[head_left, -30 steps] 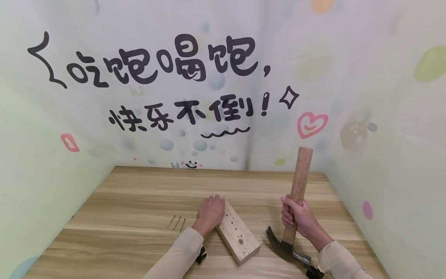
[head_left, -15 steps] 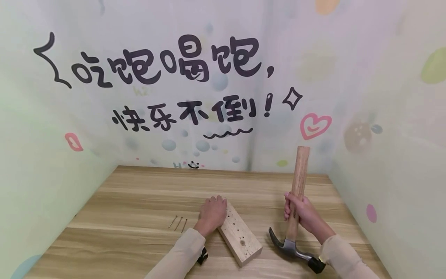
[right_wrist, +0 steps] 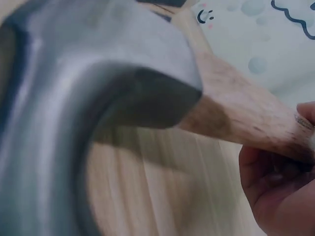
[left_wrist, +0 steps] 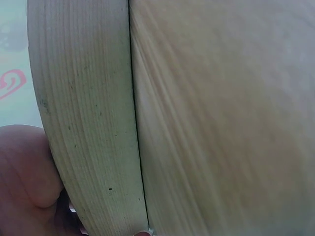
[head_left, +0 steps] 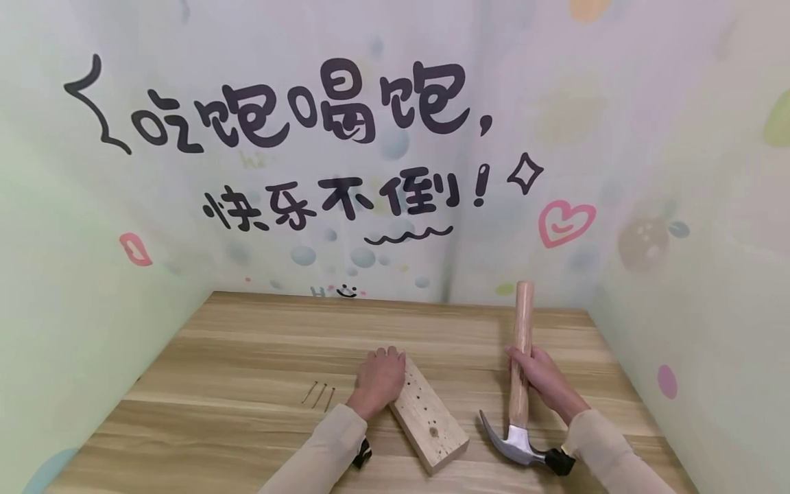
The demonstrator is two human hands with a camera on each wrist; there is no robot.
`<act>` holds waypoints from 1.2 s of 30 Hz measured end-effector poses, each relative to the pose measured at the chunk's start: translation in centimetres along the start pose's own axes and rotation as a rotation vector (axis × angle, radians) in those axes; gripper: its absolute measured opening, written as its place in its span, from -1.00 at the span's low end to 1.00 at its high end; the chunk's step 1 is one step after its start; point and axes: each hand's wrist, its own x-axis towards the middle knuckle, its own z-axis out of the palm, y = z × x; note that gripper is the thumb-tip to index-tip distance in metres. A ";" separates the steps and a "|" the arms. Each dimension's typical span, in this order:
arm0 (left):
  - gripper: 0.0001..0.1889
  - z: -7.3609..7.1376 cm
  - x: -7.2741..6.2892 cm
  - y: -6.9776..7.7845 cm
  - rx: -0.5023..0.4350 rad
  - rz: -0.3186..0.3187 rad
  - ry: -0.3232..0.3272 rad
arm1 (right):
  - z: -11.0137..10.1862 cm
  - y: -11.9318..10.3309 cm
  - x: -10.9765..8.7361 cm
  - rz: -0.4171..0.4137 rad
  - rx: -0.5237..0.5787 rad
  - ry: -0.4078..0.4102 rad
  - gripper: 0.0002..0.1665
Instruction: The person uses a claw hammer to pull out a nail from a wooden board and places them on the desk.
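My left hand (head_left: pixel 380 381) grips the far end of a pale wooden block (head_left: pixel 432 418), which lies slantwise on the table and has several dark holes along its top. In the left wrist view, the block's side (left_wrist: pixel 93 118) stands against the tabletop, with part of the hand (left_wrist: pixel 27 167) at its left. My right hand (head_left: pixel 543 376) holds a claw hammer (head_left: pixel 521 405) round its wooden handle. The metal head is nearest me, its claw pointing left and its black-capped face right. Large and blurred, the hammer head (right_wrist: pixel 113 64) hides much of the right wrist view.
Three nails (head_left: pixel 318 396) lie side by side on the wood-grain table (head_left: pixel 259 343), left of my left hand. A printed wall (head_left: pixel 345 206) with black lettering closes off the back, and side walls rise at left and right.
The hammer's handle end has dropped and swung slightly left in my right hand, and the head has turned a little. The left hand stays on the block. The head view has shifted slightly.
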 end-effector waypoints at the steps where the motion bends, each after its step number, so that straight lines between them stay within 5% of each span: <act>1: -0.59 0.0 0.0 0.0 -0.003 -0.002 0.001 | 0.0 0.2 0.2 0.005 -0.032 0.009 -0.67; 13: -0.56 0.1 0.0 0.2 -0.043 -0.040 -0.014 | -0.3 0.9 1.0 0.048 -0.186 -0.026 -0.43; 24: -0.54 0.1 0.1 0.0 -0.070 -0.057 0.010 | -0.1 1.1 1.5 0.033 -0.246 -0.044 -0.55; 36: -0.54 0.3 0.0 0.0 -0.091 -0.072 0.027 | 1.7 0.1 2.2 -0.058 -0.463 -0.069 -0.62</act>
